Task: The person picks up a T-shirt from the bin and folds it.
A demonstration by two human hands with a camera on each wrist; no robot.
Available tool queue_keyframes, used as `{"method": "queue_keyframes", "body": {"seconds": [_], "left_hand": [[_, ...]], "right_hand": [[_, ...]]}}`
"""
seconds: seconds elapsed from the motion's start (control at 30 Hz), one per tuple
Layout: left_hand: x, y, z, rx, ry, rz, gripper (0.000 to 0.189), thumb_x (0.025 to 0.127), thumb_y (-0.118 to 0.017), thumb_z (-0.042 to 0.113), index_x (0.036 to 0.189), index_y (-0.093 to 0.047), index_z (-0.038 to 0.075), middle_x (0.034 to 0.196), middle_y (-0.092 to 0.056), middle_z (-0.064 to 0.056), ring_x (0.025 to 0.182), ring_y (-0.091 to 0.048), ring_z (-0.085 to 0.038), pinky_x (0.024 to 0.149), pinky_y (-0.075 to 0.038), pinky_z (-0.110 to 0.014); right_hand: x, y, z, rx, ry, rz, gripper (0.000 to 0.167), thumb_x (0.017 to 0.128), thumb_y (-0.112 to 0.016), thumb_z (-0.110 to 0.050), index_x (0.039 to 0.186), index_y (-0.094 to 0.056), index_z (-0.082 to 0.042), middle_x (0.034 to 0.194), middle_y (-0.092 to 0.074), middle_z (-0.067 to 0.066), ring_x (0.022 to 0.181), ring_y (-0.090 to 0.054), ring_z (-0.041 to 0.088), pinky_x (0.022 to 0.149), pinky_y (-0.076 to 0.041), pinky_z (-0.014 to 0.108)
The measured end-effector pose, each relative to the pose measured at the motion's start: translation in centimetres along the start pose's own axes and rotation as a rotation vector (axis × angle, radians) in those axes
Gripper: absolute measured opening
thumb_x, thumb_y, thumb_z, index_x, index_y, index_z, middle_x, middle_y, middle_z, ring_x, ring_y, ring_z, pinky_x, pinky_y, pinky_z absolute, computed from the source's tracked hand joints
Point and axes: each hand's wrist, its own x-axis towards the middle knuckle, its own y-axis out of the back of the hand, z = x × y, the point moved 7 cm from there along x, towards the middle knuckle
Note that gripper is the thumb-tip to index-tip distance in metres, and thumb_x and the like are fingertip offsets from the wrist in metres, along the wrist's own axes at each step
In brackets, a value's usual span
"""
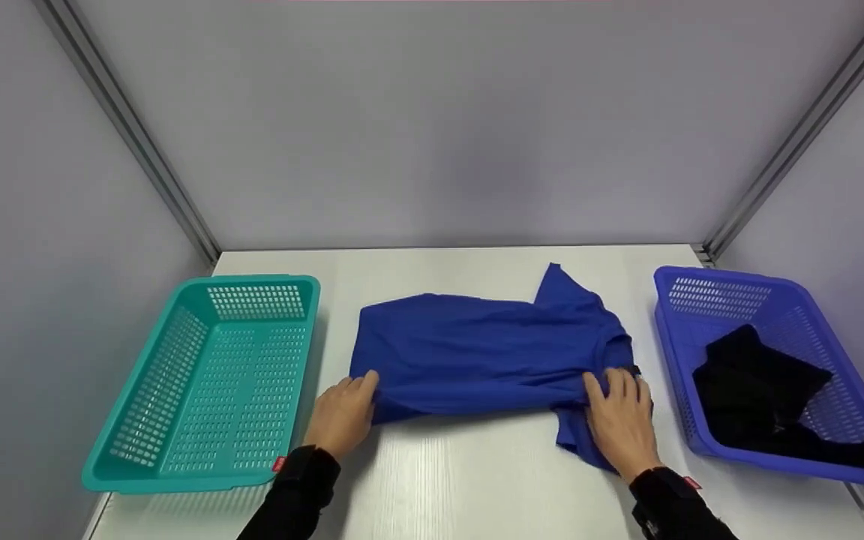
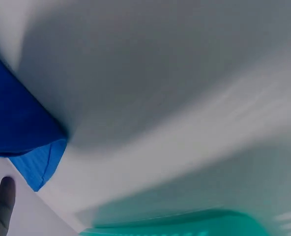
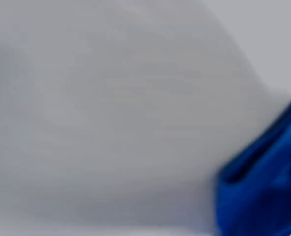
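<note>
A blue T-shirt lies sideways on the white table, its hem to the left and its collar and sleeves to the right. Its near edge is lifted a little between the hands and casts a shadow. At the hem's near corner my left hand pinches the fabric; fingertips show at the left wrist view's edge beside the blue cloth. My right hand grips the shirt near the collar and the near sleeve, its thumb hidden in the folds. In the right wrist view, only blurred blue fabric appears, without fingers.
A teal perforated basket stands left of the shirt with nothing in it. To the right, a purple-blue basket holds black clothing, part of which hangs over its near rim. Grey-white panels enclose the table at the back and sides.
</note>
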Motion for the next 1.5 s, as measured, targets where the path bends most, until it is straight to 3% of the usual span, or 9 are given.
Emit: {"method": "queue_keyframes", "body": {"seconds": [0.13,0.27,0.37,0.63,0.8,0.93,1.27,1.4,1.5], "left_hand": [[-0.5,0.2,-0.8,-0.047,0.059,-0.056,0.036,0.081,-0.085,0.001,0.099,-0.054,0.008,0.076,-0.064,-0.007,0.067,-0.062,-0.028,0.055,-0.049,-0.041],[0.0,0.8,-1.2,-0.077,0.108,-0.081,0.03,0.084,-0.081,0.001,0.095,-0.055,0.009,0.077,-0.064,-0.008,0.069,-0.062,-0.028,0.056,-0.05,-0.042],[0.4,1.3,-1.1,-0.091,0.129,-0.098,0.027,0.085,-0.08,0.002,0.096,-0.056,0.008,0.081,-0.066,-0.009,0.072,-0.063,-0.029,0.058,-0.052,-0.042],[0.3,2.1,-1.0,-0.089,0.155,-0.132,0.027,0.086,-0.081,0.005,0.099,-0.058,0.007,0.085,-0.066,-0.01,0.075,-0.063,-0.03,0.06,-0.053,-0.044],[0.4,2.8,-0.7,-0.141,0.156,-0.153,0.027,0.086,-0.081,0.004,0.096,-0.056,0.009,0.084,-0.064,-0.006,0.077,-0.062,-0.028,0.063,-0.051,-0.043],[0.7,3.7,-0.6,-0.256,0.177,-0.197,0.028,0.085,-0.079,0.0,0.092,-0.056,0.013,0.082,-0.061,-0.001,0.076,-0.061,-0.022,0.064,-0.05,-0.04],[1.4,5.5,-1.6,-0.515,0.222,-0.293,0.027,0.089,-0.076,-0.006,0.093,-0.06,0.014,0.086,-0.067,0.002,0.079,-0.059,-0.012,0.069,-0.052,-0.034],[1.2,6.0,-2.2,-0.558,0.215,-0.313,0.027,0.089,-0.077,-0.006,0.091,-0.059,0.014,0.088,-0.067,0.001,0.079,-0.06,-0.011,0.068,-0.051,-0.031],[0.9,6.4,-2.6,-0.588,0.215,-0.315,0.029,0.088,-0.076,-0.008,0.089,-0.058,0.014,0.089,-0.067,0.001,0.078,-0.06,-0.011,0.066,-0.05,-0.029]], "right_hand": [[-2.0,0.4,-1.2,0.128,0.146,-0.12,0.022,0.093,-0.076,-0.02,0.107,-0.064,-0.009,0.096,-0.054,0.006,0.087,-0.053,0.027,0.076,-0.044,0.045],[-4.1,-0.1,-0.3,0.238,0.08,-0.371,0.046,0.094,-0.078,-0.044,0.125,-0.069,-0.012,0.113,-0.059,0.002,0.105,-0.057,0.023,0.091,-0.049,0.047],[-5.0,-0.2,1.1,0.274,0.02,-0.438,0.052,0.094,-0.079,-0.039,0.136,-0.067,-0.011,0.127,-0.059,0.008,0.119,-0.059,0.03,0.102,-0.049,0.054],[-6.3,1.0,3.7,0.177,0.077,-0.215,0.051,0.071,-0.074,0.022,0.114,-0.07,-0.005,0.112,-0.062,0.01,0.105,-0.062,0.032,0.087,-0.054,0.049],[-5.5,3.2,5.2,0.34,-0.074,0.028,0.05,0.059,-0.063,0.027,0.096,-0.071,-0.005,0.097,-0.066,0.005,0.092,-0.063,0.021,0.086,-0.049,0.027],[-3.8,5.5,5.7,0.542,-0.203,0.156,0.054,0.068,-0.055,0.031,0.102,-0.076,-0.005,0.098,-0.072,0.005,0.097,-0.062,-0.002,0.087,-0.04,0.005],[0.1,12.6,5.1,0.617,-0.195,0.308,0.052,0.073,-0.057,0.031,0.108,-0.079,-0.002,0.094,-0.075,0.009,0.086,-0.06,-0.013,0.073,-0.044,0.004],[0.7,14.4,7.1,0.948,-0.426,0.214,0.037,0.09,-0.055,0.023,0.116,-0.075,0.007,0.092,-0.076,0.004,0.06,-0.062,0.006,0.054,-0.049,0.017],[0.4,15.0,8.1,1.3,-0.564,0.153,0.03,0.101,-0.052,0.015,0.128,-0.066,0.014,0.104,-0.08,0.008,0.069,-0.072,0.016,0.055,-0.057,0.026]]}}
